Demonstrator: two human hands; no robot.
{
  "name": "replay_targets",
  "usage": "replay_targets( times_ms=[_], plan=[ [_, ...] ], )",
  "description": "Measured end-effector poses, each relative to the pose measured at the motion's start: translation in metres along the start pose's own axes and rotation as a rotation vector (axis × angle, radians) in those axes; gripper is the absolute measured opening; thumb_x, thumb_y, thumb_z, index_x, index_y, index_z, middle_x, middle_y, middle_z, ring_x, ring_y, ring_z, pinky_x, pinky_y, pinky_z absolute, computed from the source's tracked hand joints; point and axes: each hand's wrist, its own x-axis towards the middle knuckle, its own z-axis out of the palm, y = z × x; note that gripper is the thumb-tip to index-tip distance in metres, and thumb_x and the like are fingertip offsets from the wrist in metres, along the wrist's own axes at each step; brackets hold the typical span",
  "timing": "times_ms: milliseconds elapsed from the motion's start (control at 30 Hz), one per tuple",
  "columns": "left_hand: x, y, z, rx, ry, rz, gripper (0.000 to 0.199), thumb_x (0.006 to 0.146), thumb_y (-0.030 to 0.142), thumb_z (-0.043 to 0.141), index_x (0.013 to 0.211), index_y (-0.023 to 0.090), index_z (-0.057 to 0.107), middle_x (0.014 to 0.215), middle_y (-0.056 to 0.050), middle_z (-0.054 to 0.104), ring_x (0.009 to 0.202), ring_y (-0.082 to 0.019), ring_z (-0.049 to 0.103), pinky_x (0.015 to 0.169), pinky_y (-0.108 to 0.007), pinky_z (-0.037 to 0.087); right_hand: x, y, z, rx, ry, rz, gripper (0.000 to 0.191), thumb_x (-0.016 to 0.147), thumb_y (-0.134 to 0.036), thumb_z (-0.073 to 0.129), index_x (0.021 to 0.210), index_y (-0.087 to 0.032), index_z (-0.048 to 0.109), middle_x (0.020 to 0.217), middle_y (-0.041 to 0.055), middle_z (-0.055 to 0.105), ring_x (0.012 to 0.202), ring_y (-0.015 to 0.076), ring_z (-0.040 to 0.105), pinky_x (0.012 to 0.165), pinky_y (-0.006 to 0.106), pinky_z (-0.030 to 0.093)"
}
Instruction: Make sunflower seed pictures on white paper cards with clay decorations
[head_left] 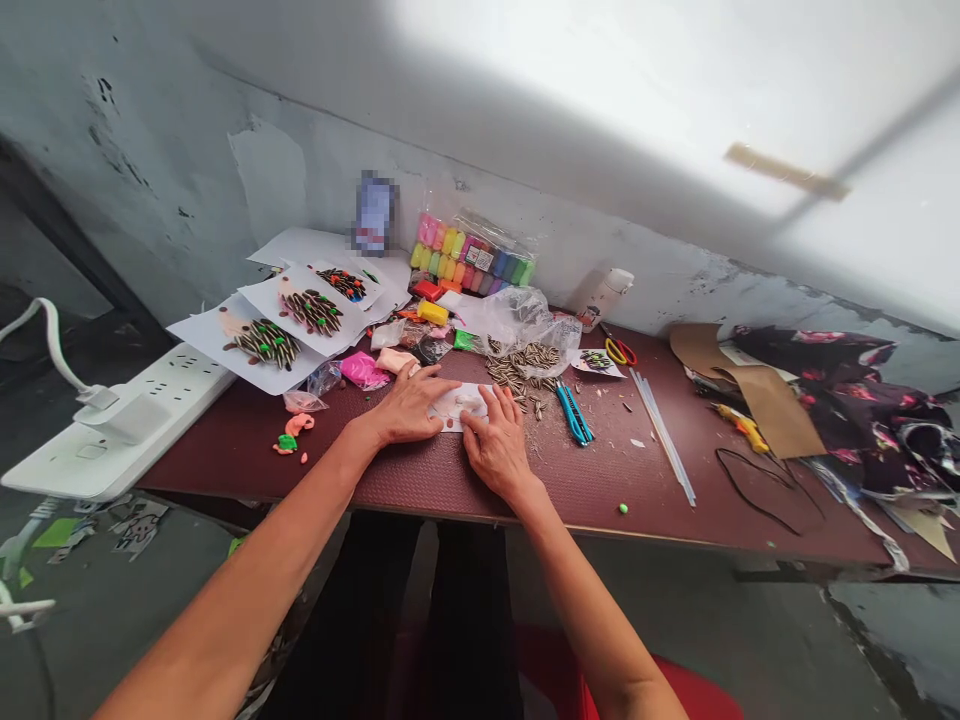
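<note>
A small white card lies flat on the dark red table, with pale clay and a small brown piece on it. My left hand rests over the card's left side, its fingers spread. On the right side my right hand touches the card and the clay with its fingers apart. Striped seeds are heaped just behind my right hand, partly in a clear plastic bag. Pink clay and peach clay sit behind my left hand.
Papers with seed-covered hedgehog shapes lie at the back left, near a white power strip. Packed coloured clay leans on the wall. Rightward are a teal cutter, scissors, glue sticks and a yellow glue gun.
</note>
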Motion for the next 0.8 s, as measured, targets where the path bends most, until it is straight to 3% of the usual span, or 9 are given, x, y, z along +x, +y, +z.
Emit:
replay_targets(
  times_ms=[300, 567, 800],
  plan=[
    [0.000, 0.001, 0.000, 0.005, 0.001, -0.012, 0.067, 0.072, 0.025, 0.057, 0.139, 0.028, 0.056, 0.143, -0.005, 0.061, 0.144, -0.032, 0.040, 0.123, -0.062, 0.013, -0.010, 0.000, -0.005, -0.017, -0.033, -0.062, 0.027, 0.097, -0.035, 0.057, 0.118, -0.026, 0.073, 0.154, 0.0116, 0.046, 0.149, 0.0330, 0.030, 0.121, 0.054, 0.023],
    [0.001, 0.002, -0.004, -0.004, -0.011, 0.014, 0.068, 0.072, 0.024, 0.056, 0.140, 0.028, 0.056, 0.144, -0.006, 0.061, 0.144, -0.033, 0.040, 0.123, -0.063, 0.012, 0.003, 0.005, -0.006, 0.000, 0.003, 0.067, 0.032, 0.100, -0.029, 0.051, 0.126, -0.026, 0.070, 0.157, 0.0128, 0.042, 0.149, 0.0330, 0.030, 0.117, 0.053, 0.027],
    [0.000, 0.004, -0.005, -0.011, -0.033, -0.003, 0.068, 0.072, 0.023, 0.056, 0.140, 0.023, 0.056, 0.145, -0.008, 0.060, 0.145, -0.033, 0.038, 0.123, -0.060, 0.014, 0.013, 0.000, -0.002, -0.007, -0.005, 0.077, 0.027, 0.100, -0.027, 0.050, 0.112, -0.023, 0.074, 0.155, 0.0117, 0.045, 0.149, 0.0315, 0.030, 0.118, 0.053, 0.027]
  ],
)
